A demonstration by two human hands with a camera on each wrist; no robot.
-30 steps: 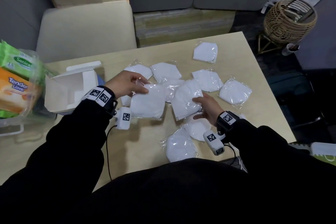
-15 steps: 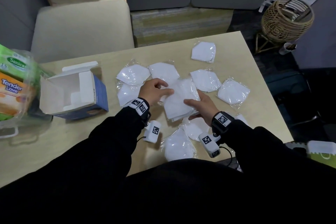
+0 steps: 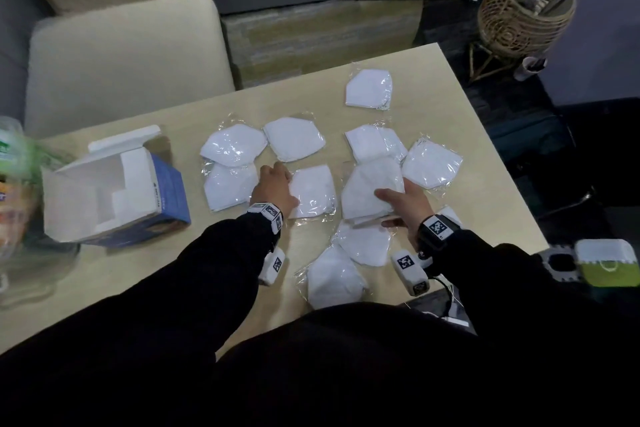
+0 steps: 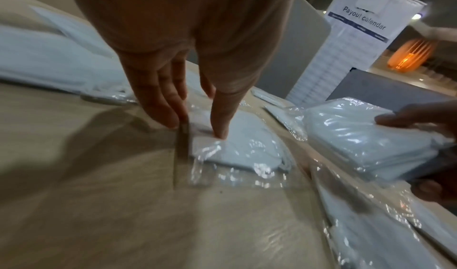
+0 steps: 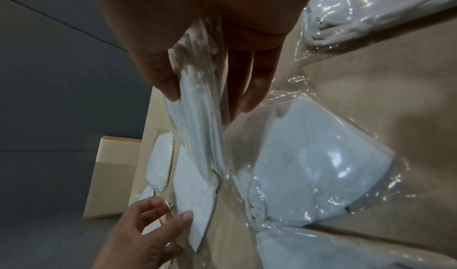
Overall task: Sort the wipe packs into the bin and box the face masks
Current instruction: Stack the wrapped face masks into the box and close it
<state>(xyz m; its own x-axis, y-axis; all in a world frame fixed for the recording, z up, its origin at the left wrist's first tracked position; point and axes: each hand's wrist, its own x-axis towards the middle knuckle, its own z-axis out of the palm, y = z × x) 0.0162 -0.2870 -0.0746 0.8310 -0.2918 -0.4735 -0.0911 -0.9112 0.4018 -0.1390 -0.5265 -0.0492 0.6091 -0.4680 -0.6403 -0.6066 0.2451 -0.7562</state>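
The right hand [image 3: 403,205] holds a stack of wrapped face masks [image 3: 370,189] just above the tabletop [image 3: 450,87], its grip closed on the stack with the thumb on top and the fingers underneath; the right wrist view shows the plastic-wrapped edges pinched between thumb and fingers [image 5: 257,85]. The left hand [image 3: 275,189] reaches down to a single wrapped mask [image 3: 313,189] lying flat just left of that stack. Its grip is narrow and not yet closed: in the left wrist view the fingertips [image 4: 220,128] press onto the mask's near edge, fingers straight.

Left of the left hand, an open blue-and-white box [image 3: 114,187] lies on its side with its opening facing up and toward the person. Between the box and the single mask lie more wrapped masks, and others lie scattered beyond and to the right of the held stack, with two more near the person's body. At the far left edge, beyond the box, a clear bin [image 3: 20,246] holds wipe packs [image 3: 10,167], blurred.
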